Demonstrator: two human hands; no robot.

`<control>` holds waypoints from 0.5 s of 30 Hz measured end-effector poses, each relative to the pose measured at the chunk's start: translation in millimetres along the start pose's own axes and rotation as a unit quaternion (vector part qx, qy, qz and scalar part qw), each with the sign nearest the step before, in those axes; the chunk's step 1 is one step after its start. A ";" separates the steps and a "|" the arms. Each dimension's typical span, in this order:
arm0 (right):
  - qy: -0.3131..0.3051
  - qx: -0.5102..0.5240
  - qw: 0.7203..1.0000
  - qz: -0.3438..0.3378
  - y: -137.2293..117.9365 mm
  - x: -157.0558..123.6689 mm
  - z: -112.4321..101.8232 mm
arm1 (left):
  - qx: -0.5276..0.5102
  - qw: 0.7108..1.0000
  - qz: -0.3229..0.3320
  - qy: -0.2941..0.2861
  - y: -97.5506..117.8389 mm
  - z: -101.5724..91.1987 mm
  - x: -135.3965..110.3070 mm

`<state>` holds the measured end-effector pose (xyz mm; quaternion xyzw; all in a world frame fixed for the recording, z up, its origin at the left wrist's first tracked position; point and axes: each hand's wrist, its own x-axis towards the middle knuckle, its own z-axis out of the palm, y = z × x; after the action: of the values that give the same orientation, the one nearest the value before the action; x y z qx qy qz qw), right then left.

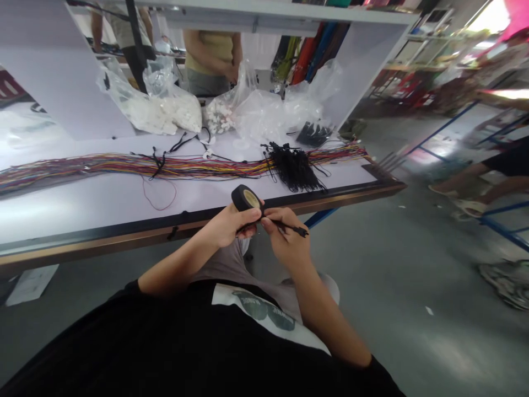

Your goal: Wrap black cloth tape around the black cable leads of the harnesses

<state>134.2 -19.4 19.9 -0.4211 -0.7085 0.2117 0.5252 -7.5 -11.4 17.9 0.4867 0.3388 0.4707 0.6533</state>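
My left hand is closed around a roll of black tape, held just off the table's front edge. My right hand pinches a thin black taped wire piece that pokes out to the right, its fingertips meeting the left hand at the roll. Both hands hover above my lap, in front of the white worktable. On the table lie a long bundle of multicoloured wires and a pile of black wire pieces.
Clear plastic bags of white parts stand at the back of the table, with a black item in a bag. Two people stand behind the bench. Another person's legs and sandal show at the right, over grey floor.
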 end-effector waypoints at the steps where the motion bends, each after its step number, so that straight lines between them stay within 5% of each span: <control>1: 0.005 0.018 0.999 0.030 0.5 -0.3 0.8 | -0.017 1.000 -0.001 -0.014 -0.8 -2.1 -0.7; 5: 0.046 0.068 0.981 0.175 5.4 3.0 -2.7 | 0.094 0.989 0.099 -0.057 2.7 -13.4 -6.0; 9: -0.008 0.012 0.990 0.143 4.4 8.2 -13.9 | 0.272 0.933 0.135 -0.191 10.0 -19.0 -7.0; 13: -0.009 -0.017 0.999 0.027 0.7 7.2 -17.1 | 0.337 0.933 0.124 0.011 2.2 -8.9 -0.7; 15: 0.001 -0.021 0.999 0.030 1.4 4.4 -14.4 | 0.361 0.917 0.145 0.082 -3.9 -2.8 3.3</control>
<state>147.6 -17.1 26.6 -0.4535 -0.6991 0.2126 0.5103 -7.8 -7.7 13.4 0.6933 0.4639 0.4435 0.3277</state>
